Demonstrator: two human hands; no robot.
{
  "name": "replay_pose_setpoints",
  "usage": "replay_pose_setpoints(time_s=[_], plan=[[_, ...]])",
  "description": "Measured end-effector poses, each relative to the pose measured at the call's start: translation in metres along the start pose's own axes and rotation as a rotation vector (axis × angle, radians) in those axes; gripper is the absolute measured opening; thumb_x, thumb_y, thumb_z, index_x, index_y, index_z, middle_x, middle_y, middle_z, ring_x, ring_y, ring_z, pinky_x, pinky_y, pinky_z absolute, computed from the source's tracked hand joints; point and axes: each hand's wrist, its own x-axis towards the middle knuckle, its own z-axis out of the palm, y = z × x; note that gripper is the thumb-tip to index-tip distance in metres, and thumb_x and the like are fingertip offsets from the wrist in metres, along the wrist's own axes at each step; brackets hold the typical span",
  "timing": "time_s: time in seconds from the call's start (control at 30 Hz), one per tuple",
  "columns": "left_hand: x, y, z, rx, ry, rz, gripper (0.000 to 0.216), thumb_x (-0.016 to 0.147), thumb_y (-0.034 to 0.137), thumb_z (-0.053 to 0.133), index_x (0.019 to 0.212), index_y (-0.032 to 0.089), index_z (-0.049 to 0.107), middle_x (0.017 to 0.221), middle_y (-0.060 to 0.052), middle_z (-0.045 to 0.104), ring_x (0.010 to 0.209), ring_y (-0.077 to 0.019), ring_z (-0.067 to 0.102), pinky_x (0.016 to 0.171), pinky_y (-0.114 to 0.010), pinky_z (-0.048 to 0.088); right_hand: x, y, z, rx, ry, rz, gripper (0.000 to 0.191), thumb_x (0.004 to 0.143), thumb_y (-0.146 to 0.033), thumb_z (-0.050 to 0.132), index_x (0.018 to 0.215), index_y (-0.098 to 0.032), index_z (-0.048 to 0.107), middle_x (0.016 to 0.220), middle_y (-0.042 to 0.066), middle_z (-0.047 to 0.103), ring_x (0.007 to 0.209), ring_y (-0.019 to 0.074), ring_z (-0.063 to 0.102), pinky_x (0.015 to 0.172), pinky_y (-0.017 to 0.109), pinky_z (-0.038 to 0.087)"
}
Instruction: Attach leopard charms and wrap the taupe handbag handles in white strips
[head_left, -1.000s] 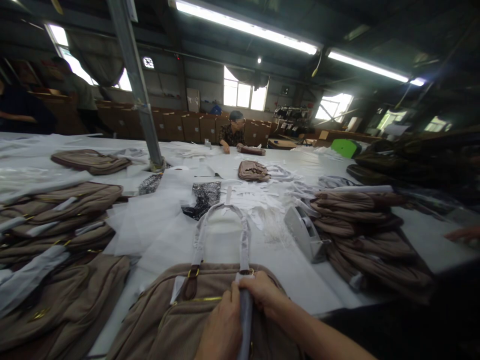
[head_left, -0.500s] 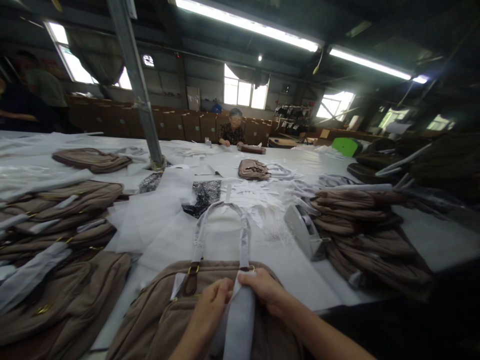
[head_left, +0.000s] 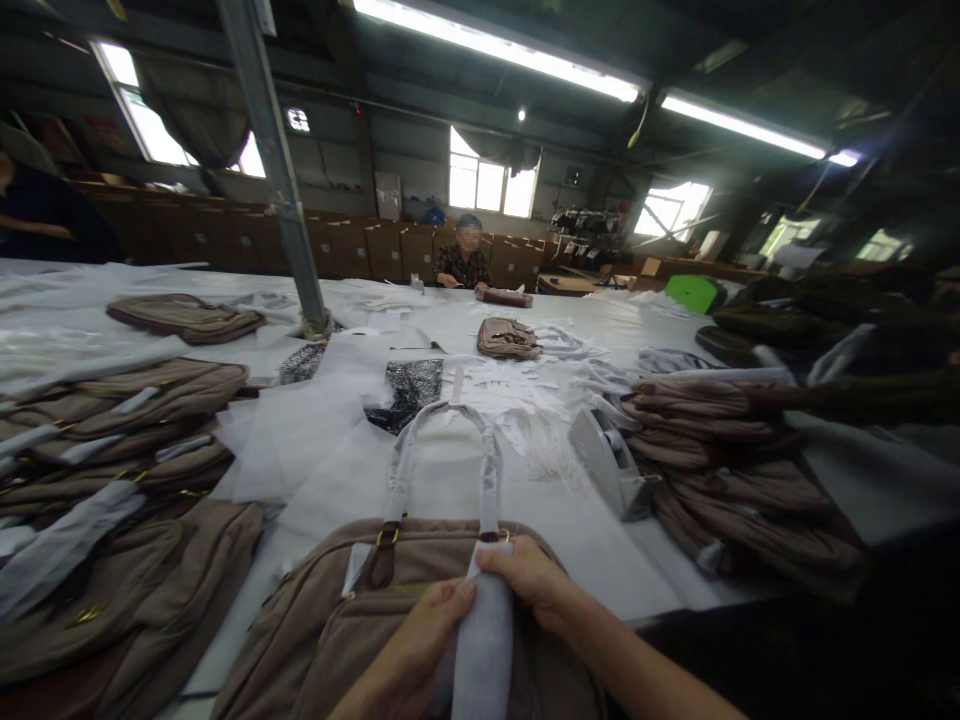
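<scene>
Bag (head_left: pixel 360 620) lain flat at near edge of worktop (head_left: pixel 570 540), white wrap (head_left: pixel 480 640) pinched over it; left hand (head_left: pixel 420 640) fingers and right hand (head_left: pixel 525 580) fingers clamped on wrap. Risk judged: wrap slackened or skewed if grip eased; handles (head_left: pixel 442 460) snagged if bag dragged

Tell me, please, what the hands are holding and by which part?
Both the left hand and right hand pinch a white wrapping strip near its upper end.

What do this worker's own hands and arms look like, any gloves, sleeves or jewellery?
Both are bare: the left hand and the right hand wear no gloves, and no rings or watch show. The forearms are uncovered as far as the picture reaches, with no sleeve visible.
</scene>
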Motion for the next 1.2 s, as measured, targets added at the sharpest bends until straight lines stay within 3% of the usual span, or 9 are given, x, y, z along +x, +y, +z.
replay_pose_setpoints(time_s=[0.27, 0.43, 0.5, 0.6, 0.7, 0.83, 1.0, 1.2], plan=[[0.026, -0.029, -0.018, 0.064, 0.069, 0.086, 0.043, 0.059, 0.046, 0.075, 0.077, 0.008, 0.068, 0.059, -0.004, 0.062, 0.055, -0.0144, 0.053, 0.056, -0.024, 0.041, -0.003, -0.002, 0.002, 0.005, 0.011, -0.011, 0.024, 0.065, -0.033, 0.066, 0.070, -0.010, 0.063, 0.060, 0.000, 0.058, 0.052, 0.0089, 0.045, 0.052, 0.021, 0.034], [0.033, -0.042, -0.024, 0.143, 0.104, 0.152, 0.046, 0.066, 0.051, 0.068, 0.086, 0.009, 0.067, 0.067, -0.004, 0.064, 0.059, -0.0143, 0.053, 0.056, -0.023, 0.040, -0.004, -0.003, 0.006, -0.030, 0.048, -0.023, 0.020, 0.066, -0.030, 0.065, 0.067, -0.010, 0.062, 0.057, -0.001, 0.056, 0.051, 0.0085, 0.044, 0.050, 0.021, 0.032], [0.030, -0.040, -0.022, 0.157, 0.104, 0.143, 0.047, 0.066, 0.051, 0.068, 0.086, 0.009, 0.067, 0.067, -0.004, 0.064, 0.058, -0.0136, 0.052, 0.055, -0.023, 0.039, -0.004, -0.005, 0.006, -0.046, 0.061, -0.025, 0.020, 0.067, -0.030, 0.066, 0.066, -0.010, 0.062, 0.056, -0.002, 0.055, 0.050, 0.0082, 0.044, 0.050, 0.020, 0.031], [0.026, -0.033, -0.019, 0.122, 0.172, 0.138, 0.045, 0.057, 0.051, 0.074, 0.071, 0.009, 0.066, 0.059, -0.003, 0.061, 0.052, -0.0113, 0.048, 0.051, -0.021, 0.036, -0.006, -0.008, 0.002, -0.052, 0.052, 0.016, 0.026, 0.070, -0.037, 0.064, 0.067, -0.012, 0.061, 0.050, -0.004, 0.051, 0.045, 0.0067, 0.041, 0.046, 0.019, 0.031], [0.023, -0.025, -0.015, 0.075, 0.233, 0.089, 0.046, 0.048, 0.051, 0.078, 0.061, 0.009, 0.064, 0.050, -0.001, 0.057, 0.046, -0.0099, 0.045, 0.047, -0.021, 0.034, -0.012, -0.007, -0.008, 0.012, -0.034, 0.086, 0.035, 0.071, -0.047, 0.062, 0.071, -0.013, 0.060, 0.052, -0.004, 0.051, 0.041, 0.0061, 0.043, 0.041, 0.018, 0.032], [0.021, -0.023, -0.012, 0.046, 0.160, 0.023, 0.044, 0.051, 0.047, 0.078, 0.069, 0.009, 0.066, 0.049, -0.001, 0.058, 0.041, -0.0089, 0.043, 0.045, -0.021, 0.033, -0.020, 0.000, -0.019, 0.086, -0.151, 0.128, 0.036, 0.064, -0.045, 0.069, 0.070, -0.011, 0.060, 0.051, -0.002, 0.054, 0.042, 0.0058, 0.046, 0.039, 0.016, 0.035], [0.020, -0.028, -0.013, 0.014, 0.118, 0.015, 0.046, 0.060, 0.047, 0.075, 0.085, 0.009, 0.067, 0.056, -0.004, 0.063, 0.044, -0.0125, 0.050, 0.047, -0.023, 0.037, -0.016, -0.002, -0.015, 0.050, -0.030, 0.230, 0.024, 0.064, -0.034, 0.067, 0.060, -0.015, 0.053, 0.042, -0.004, 0.051, 0.034, 0.0057, 0.041, 0.033, 0.015, 0.030], [0.013, -0.020, -0.006, 0.023, 0.108, 0.028, 0.049, 0.061, 0.050, 0.073, 0.084, 0.007, 0.069, 0.064, -0.007, 0.066, 0.056, -0.0154, 0.057, 0.054, -0.023, 0.042, -0.010, -0.003, -0.012, -0.062, 0.014, 0.236, 0.019, 0.069, -0.026, 0.061, 0.055, -0.016, 0.051, 0.033, -0.005, 0.047, 0.027, 0.0060, 0.035, 0.028, 0.016, 0.024]])
